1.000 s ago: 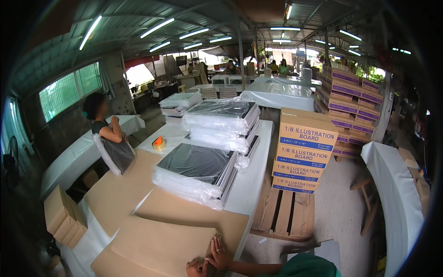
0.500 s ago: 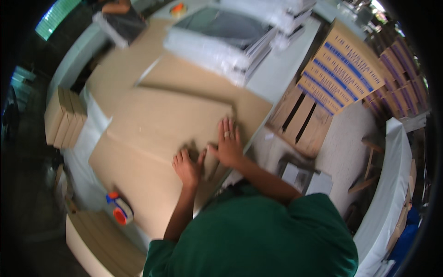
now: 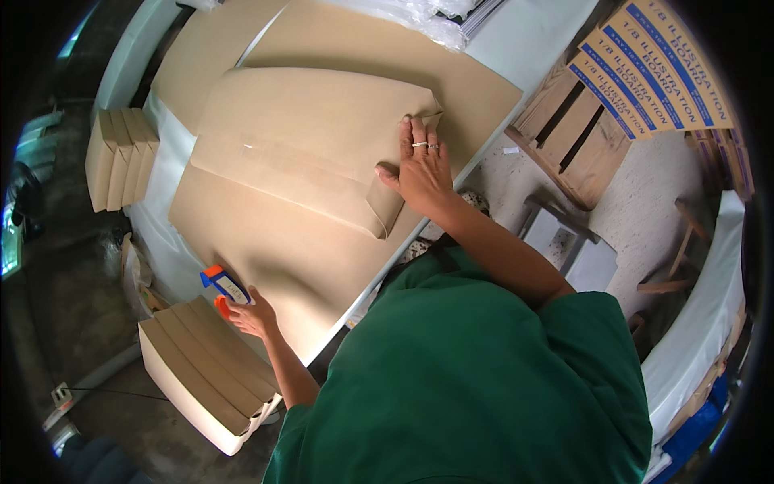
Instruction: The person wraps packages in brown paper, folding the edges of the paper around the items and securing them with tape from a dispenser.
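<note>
A flat, wide parcel wrapped in brown kraft paper (image 3: 290,133) lies across larger brown sheets (image 3: 266,242) on the table. My right hand (image 3: 426,173), with rings on its fingers, presses flat on the parcel's right end beside the folded corner flap. Its fingers are stretched out. At the table's left side my left hand (image 3: 255,315) closes round the orange end of a blue and orange tape dispenser (image 3: 234,289). Some of its fingers are hidden behind the dispenser.
Brown wrapped packs (image 3: 121,161) stand at the left edge, and a larger stack of brown packs (image 3: 205,367) is nearer. Plastic-wrapped goods (image 3: 411,20) lie at the far side. To the right are printed cartons (image 3: 653,68), a wooden pallet (image 3: 572,133) and a grey stool (image 3: 568,242).
My left hand has left the parcel and moved left to take hold of the tape dispenser. My right hand stays on the parcel's right end. The view has shifted.
</note>
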`<state>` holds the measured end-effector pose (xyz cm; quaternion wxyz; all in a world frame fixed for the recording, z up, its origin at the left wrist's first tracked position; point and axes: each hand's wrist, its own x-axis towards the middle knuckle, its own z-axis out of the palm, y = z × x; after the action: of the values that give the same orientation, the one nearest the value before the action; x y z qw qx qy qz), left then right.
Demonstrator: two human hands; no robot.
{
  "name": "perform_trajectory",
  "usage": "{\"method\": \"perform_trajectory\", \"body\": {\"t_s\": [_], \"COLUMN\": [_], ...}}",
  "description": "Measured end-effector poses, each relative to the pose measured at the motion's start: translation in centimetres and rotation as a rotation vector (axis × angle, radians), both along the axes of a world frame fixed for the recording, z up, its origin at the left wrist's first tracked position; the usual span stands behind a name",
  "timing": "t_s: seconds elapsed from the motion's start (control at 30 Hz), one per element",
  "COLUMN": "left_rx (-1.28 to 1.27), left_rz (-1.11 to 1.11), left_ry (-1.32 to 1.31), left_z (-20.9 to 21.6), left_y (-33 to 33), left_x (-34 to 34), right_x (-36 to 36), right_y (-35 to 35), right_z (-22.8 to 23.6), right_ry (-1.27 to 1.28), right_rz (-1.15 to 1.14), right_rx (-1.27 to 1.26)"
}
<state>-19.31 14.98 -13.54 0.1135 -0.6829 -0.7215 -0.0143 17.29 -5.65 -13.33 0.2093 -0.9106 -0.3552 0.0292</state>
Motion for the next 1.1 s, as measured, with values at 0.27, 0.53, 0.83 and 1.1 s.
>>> {"method": "perform_trajectory", "body": {"t_s": [0.27, 0.53, 0.83, 1.1], "left_rx": [-0.088, -0.186, -0.535, -0.904], "left_rz": [0.184, -0.012, -0.762, -1.102], "left_ry": [0.07, -0.291, -0.959, -0.336], "left_z": [-0.5, 0.2, 15.3, 15.5], "left_y": [6.3, 9.6, 0.5, -7.0], "left_x": [-2.5, -1.6, 24.8, 41.2], "right_x": [0.4, 0.1, 0.4, 0.4], "right_y": [-0.3, -0.1, -0.4, -0.2], "right_z": [-0.3, -0.8, -1.0, -0.4], "right_ry": [0.032, -0.021, -0.051, 0.017], "right_rz": [0.004, -0.011, 0.0, -0.002], "right_rx": [0.052, 0.161, 0.203, 0.259]}}
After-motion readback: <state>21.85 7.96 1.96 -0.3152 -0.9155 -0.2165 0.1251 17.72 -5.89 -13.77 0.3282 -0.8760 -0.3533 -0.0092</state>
